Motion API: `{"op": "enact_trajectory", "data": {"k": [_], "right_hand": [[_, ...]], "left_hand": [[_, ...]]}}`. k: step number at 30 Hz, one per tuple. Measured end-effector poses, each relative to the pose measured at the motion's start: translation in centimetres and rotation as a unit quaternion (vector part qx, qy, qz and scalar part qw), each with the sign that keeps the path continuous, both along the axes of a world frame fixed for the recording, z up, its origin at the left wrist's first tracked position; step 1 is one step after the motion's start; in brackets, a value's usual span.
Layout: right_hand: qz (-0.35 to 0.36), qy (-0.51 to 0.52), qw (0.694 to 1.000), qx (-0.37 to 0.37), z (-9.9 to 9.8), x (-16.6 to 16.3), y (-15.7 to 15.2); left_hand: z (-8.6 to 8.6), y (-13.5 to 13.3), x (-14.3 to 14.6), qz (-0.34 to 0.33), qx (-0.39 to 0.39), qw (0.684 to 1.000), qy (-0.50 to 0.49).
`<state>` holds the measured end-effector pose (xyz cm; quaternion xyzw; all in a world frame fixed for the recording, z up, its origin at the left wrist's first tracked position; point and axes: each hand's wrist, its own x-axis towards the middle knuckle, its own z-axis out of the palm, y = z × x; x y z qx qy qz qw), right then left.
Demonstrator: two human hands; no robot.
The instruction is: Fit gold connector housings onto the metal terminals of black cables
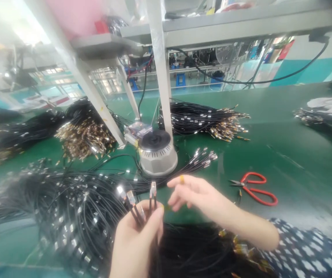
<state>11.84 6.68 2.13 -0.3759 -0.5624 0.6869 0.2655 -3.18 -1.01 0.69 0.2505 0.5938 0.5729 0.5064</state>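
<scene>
Several thin black cables (pixel 137 213) with silvery metal connector ends stand up out of my left hand (pixel 139 235), whose fingers and thumb are wrapped round them. Just to its right, my right hand (pixel 193 195) hovers with fingers apart and slightly curled, a yellow band on one finger. I see nothing held in it. A large heap of black cables (pixel 76 208) spreads to the left of my hands, and a dark bundle (pixel 195 251) with brassy ends lies below my right forearm.
Red-handled scissors (pixel 255 187) lie on the green table (pixel 293 154) at right. A round grey device with a black turntable top (pixel 157 154) stands ahead. Cable bundles (pixel 203 117) lie behind it and at left (pixel 85 131). Pale metal posts (pixel 160 69) rise to a shelf (pixel 226 29).
</scene>
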Motion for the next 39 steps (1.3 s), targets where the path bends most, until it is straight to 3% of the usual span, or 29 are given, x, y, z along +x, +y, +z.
{"op": "enact_trajectory", "data": {"k": [5, 9, 14, 19, 23, 27, 34, 36, 39], "right_hand": [[-0.085, 0.060, 0.995, -0.009, -0.7, -0.8, -1.6], [-0.123, 0.060, 0.990, 0.018, -0.5, -0.4, -0.6], [-0.168, 0.137, 0.975, 0.044, 0.1, -0.5, 0.6], [-0.139, 0.141, 0.980, 0.030, 0.6, -1.3, 0.5], [-0.098, 0.161, 0.982, 0.013, 0.7, -0.7, 0.8], [-0.044, 0.154, 0.987, 0.013, 0.8, -0.1, 1.0], [-0.018, 0.115, 0.990, 0.075, 1.3, -0.1, 0.8], [-0.008, 0.115, 0.990, 0.085, 1.4, -0.1, 0.8], [-0.039, 0.131, 0.986, 0.092, 1.3, 0.0, 0.7]], "left_hand": [[0.2, 0.1, 0.3, 0.011, 0.004, 1.000, -0.018], [0.4, 0.0, 0.3, -0.011, -0.003, 1.000, -0.025], [0.1, -0.2, 0.5, -0.028, 0.005, 1.000, 0.005], [0.1, -0.4, 0.4, -0.034, 0.010, 0.999, 0.001], [1.4, -0.6, -0.6, 0.007, 0.037, 0.997, -0.072], [2.3, -0.8, -0.7, -0.015, 0.001, 0.985, -0.172], [1.5, -0.6, 0.1, -0.134, -0.035, 0.985, -0.100], [1.3, -0.5, 0.1, -0.132, -0.039, 0.987, -0.083], [1.1, -0.5, 0.3, -0.075, -0.035, 0.994, -0.069]]}}
